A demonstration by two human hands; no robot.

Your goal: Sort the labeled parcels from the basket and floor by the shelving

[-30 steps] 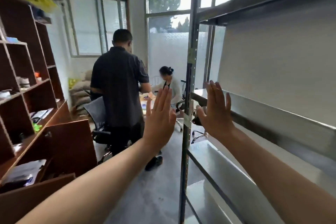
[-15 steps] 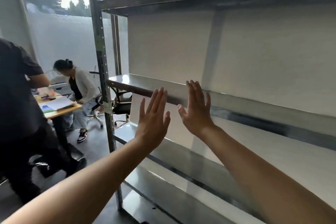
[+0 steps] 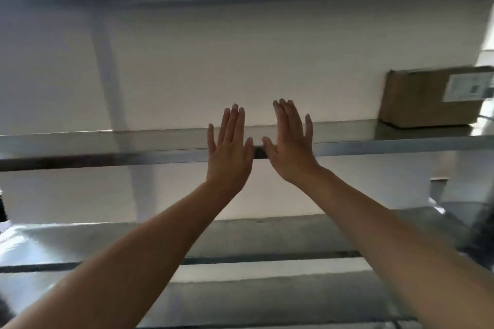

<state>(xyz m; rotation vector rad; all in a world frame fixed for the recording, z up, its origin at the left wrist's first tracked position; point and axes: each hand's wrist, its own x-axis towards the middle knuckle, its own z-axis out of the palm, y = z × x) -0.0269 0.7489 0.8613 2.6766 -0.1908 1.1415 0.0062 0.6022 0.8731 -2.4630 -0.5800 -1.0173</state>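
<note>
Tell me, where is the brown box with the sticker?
In the head view, the labeled cardboard box sits at the far right on the middle metal shelf, well right of the raised right hand.

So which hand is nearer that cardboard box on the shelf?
Right. The right hand is raised well left of the cardboard box; the left hand is farther left still.

Middle metal shelf open across left and centre; cardboard parcel blocks its far right end.
</note>
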